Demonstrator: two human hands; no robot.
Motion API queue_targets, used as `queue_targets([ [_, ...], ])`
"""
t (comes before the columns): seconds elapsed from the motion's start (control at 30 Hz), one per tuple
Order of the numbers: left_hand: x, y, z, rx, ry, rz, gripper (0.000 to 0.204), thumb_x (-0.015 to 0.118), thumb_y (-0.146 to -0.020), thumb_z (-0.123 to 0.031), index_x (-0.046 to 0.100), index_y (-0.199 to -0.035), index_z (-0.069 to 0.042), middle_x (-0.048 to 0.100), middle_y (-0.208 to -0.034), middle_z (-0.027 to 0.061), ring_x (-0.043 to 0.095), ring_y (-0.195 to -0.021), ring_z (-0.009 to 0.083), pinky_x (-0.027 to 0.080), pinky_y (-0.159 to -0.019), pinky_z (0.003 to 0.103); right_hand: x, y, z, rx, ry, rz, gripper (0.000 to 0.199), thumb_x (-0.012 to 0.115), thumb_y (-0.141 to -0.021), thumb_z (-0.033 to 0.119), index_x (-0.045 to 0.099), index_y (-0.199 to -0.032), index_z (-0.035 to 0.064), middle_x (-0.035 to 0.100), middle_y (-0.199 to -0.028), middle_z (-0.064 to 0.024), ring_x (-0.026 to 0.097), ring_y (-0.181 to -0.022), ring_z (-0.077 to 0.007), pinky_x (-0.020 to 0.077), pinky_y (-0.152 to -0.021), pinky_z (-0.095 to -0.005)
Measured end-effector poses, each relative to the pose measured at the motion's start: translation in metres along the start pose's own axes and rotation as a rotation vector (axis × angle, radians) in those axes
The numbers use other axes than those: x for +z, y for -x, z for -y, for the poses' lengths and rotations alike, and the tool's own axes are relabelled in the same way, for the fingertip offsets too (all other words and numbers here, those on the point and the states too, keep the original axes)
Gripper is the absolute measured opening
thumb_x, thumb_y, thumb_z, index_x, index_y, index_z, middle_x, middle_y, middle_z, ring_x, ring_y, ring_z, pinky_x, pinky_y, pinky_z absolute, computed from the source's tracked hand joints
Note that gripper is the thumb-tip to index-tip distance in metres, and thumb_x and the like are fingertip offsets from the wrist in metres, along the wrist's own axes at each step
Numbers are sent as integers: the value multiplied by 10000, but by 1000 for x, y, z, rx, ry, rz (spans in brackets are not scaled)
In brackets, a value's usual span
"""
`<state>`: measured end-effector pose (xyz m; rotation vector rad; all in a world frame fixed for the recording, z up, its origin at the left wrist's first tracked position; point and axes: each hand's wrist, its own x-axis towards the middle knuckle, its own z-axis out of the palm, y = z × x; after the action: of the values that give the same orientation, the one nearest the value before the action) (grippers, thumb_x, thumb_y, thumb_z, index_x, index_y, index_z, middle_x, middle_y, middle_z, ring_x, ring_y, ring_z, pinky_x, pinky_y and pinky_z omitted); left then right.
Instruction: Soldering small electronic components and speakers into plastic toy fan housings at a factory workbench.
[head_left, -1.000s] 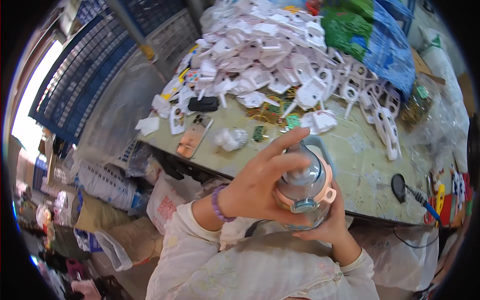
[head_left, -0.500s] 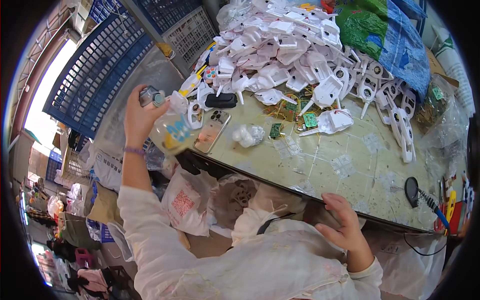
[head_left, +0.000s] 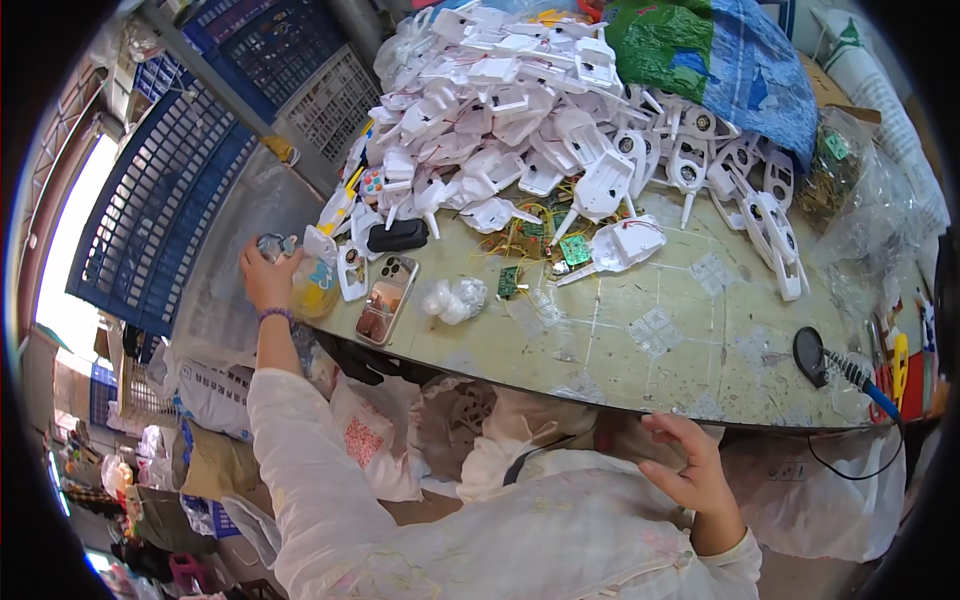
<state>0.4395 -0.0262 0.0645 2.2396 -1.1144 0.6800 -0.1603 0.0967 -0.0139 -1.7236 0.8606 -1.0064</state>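
The left hand (head_left: 268, 277), grip closed on the bottle (head_left: 315, 293), has moved to the bench's (head_left: 560, 345) nine-o'clock end, leaving the right hand (head_left: 693, 467) open.

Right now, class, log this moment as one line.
left hand: holding transparent bottle | right hand: open, empty | smartphone: on table, right of bottle
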Motion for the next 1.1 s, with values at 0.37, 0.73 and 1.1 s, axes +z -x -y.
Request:
queue_targets([
  [0.37,11,30,-109,635,183,111,491,705,-721,-127,590,-1198,-130,499,-1302,148,397,-1265,400,331,-1037,518,-5,4,-4,74,-3,-45,540,743,-751,75,538,-1245,5,620,-1165,-142,606,-1040,-243,483,-870,-324],
  [0.73,71,40,-162,623,549,357,182,572,-884,-130,687,-1019,-89,613,-1212,114,549,-1128,380,442,-949,427,-9,12,-5,-33,143,-51,476,748,-740,88,590,-1182,9,639,-1117,-146,609,-1007,-303,477,-865,-362],
  [1.1,-33,132,-257,-68,1303,1011,426,622,-902,-168,453,-1267,-27,677,-885,67,626,-678,102,506,-555,229,9,-42,2,-109,36,-269,522,751,-769,115,539,-1243,52,603,-1117,-130,602,-956,-244,503,-767,-341],
])
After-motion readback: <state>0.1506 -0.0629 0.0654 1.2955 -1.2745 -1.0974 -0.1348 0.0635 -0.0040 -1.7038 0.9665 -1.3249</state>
